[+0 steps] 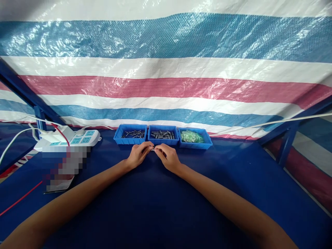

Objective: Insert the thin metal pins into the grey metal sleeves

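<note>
My left hand [139, 153] and my right hand [168, 157] meet over the blue table, fingertips pinched close together. Between them shows a tiny shiny metal piece [153, 149], mostly covered by the fingers; its exact kind is too small to tell. Just behind my hands stand small blue bins in a row. The left bin [121, 141] holds thin metal pin-like pieces [133, 134]. In the middle bin [166, 142] lie dark grey cylindrical pieces [163, 134]. Clear greenish plastic pieces [191, 136] fill much of the right bin [195, 145].
A white power strip [85, 138] with plugs and cables sits at the back left. In front of it lies a flat, partly blurred object [62, 176], with a red cable [23, 197] beside it. Blue metal frame bars [287, 148] and striped plastic sheeting [166, 88] enclose the table.
</note>
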A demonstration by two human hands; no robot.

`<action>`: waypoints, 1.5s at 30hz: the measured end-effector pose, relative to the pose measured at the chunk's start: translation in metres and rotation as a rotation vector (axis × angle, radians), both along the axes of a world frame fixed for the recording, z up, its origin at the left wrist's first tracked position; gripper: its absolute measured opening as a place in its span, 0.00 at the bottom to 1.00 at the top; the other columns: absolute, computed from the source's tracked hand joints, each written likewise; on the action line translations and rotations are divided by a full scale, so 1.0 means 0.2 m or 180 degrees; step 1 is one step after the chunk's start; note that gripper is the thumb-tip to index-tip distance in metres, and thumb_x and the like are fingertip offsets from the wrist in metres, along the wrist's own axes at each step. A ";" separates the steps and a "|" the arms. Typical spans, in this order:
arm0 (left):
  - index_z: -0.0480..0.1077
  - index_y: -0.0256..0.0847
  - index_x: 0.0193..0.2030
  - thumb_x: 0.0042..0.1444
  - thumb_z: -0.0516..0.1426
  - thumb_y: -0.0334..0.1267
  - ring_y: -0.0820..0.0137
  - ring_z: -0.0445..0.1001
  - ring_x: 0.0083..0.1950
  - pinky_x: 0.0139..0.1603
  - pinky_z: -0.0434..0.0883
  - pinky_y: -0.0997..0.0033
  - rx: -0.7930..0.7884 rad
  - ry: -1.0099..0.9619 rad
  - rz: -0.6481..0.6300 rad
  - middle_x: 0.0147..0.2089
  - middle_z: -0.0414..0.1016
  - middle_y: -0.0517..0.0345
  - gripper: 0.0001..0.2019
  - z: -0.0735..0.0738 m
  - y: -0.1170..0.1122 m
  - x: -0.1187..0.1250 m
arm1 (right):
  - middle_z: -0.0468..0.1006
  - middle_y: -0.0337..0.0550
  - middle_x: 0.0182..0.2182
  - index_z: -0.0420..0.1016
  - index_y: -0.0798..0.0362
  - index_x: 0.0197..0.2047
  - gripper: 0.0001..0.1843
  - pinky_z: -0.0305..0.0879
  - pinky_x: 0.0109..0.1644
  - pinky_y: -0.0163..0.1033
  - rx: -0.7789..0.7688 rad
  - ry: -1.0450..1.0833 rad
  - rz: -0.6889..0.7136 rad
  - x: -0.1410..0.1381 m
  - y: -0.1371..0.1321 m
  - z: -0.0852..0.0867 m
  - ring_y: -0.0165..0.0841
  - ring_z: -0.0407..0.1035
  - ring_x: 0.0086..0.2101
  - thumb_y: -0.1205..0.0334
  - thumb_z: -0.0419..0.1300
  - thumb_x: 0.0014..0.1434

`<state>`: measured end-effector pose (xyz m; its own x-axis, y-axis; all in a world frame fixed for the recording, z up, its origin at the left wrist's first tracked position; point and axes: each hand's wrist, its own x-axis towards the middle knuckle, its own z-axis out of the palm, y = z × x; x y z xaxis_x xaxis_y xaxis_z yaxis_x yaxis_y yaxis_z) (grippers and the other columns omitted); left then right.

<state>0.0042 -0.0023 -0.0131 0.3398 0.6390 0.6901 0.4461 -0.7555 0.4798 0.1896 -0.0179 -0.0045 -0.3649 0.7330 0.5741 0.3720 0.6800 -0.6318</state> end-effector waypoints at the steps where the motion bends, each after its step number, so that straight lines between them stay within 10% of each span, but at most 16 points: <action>1: 0.68 0.38 0.43 0.62 0.52 0.35 0.79 0.70 0.26 0.28 0.66 0.81 -0.0006 0.0018 -0.0024 0.31 0.75 0.60 0.06 0.00 0.00 0.00 | 0.72 0.41 0.29 0.72 0.53 0.37 0.13 0.62 0.35 0.34 0.0019 -0.0085 0.0022 0.00 0.00 -0.01 0.30 0.66 0.29 0.58 0.48 0.66; 10: 0.71 0.39 0.41 0.59 0.55 0.42 0.76 0.73 0.30 0.32 0.69 0.79 -0.0299 0.0096 0.0148 0.34 0.77 0.58 0.09 0.05 -0.01 0.02 | 0.72 0.42 0.28 0.67 0.53 0.32 0.15 0.61 0.37 0.35 0.0008 0.0131 -0.0541 0.00 0.02 -0.01 0.31 0.67 0.30 0.60 0.45 0.66; 21: 0.70 0.37 0.23 0.61 0.52 0.44 0.78 0.66 0.20 0.23 0.62 0.79 -0.0082 0.0157 0.0321 0.19 0.68 0.63 0.18 0.07 -0.02 0.01 | 0.71 0.42 0.28 0.68 0.53 0.31 0.17 0.61 0.37 0.34 0.0098 -0.0570 -0.0186 0.00 0.00 -0.01 0.30 0.66 0.30 0.61 0.44 0.67; 33: 0.70 0.39 0.48 0.65 0.46 0.39 0.78 0.67 0.26 0.28 0.65 0.79 -0.0473 -0.0233 0.0151 0.30 0.71 0.58 0.14 0.03 -0.01 -0.01 | 0.68 0.39 0.24 0.67 0.53 0.28 0.16 0.56 0.32 0.34 0.0020 -0.0489 -0.0763 0.00 0.01 -0.01 0.29 0.63 0.26 0.61 0.47 0.66; 40: 0.63 0.38 0.51 0.64 0.48 0.42 0.77 0.66 0.22 0.25 0.66 0.79 -0.0518 -0.0142 -0.0071 0.25 0.69 0.63 0.14 -0.01 -0.01 0.00 | 0.72 0.44 0.34 0.69 0.53 0.50 0.14 0.62 0.33 0.34 0.0044 -0.0145 -0.0268 0.01 -0.01 0.01 0.28 0.65 0.26 0.60 0.49 0.65; 45: 0.64 0.39 0.51 0.64 0.47 0.44 0.77 0.69 0.23 0.25 0.68 0.79 -0.0326 0.0073 -0.0147 0.28 0.73 0.61 0.15 -0.01 -0.01 0.00 | 0.73 0.44 0.34 0.72 0.52 0.40 0.11 0.63 0.36 0.35 0.0131 -0.0173 -0.0075 0.00 -0.01 -0.01 0.30 0.67 0.30 0.60 0.49 0.65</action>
<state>0.0037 -0.0040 -0.0146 0.3856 0.6890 0.6137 0.4237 -0.7231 0.5456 0.1898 -0.0200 -0.0066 -0.3793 0.7180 0.5836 0.4212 0.6956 -0.5820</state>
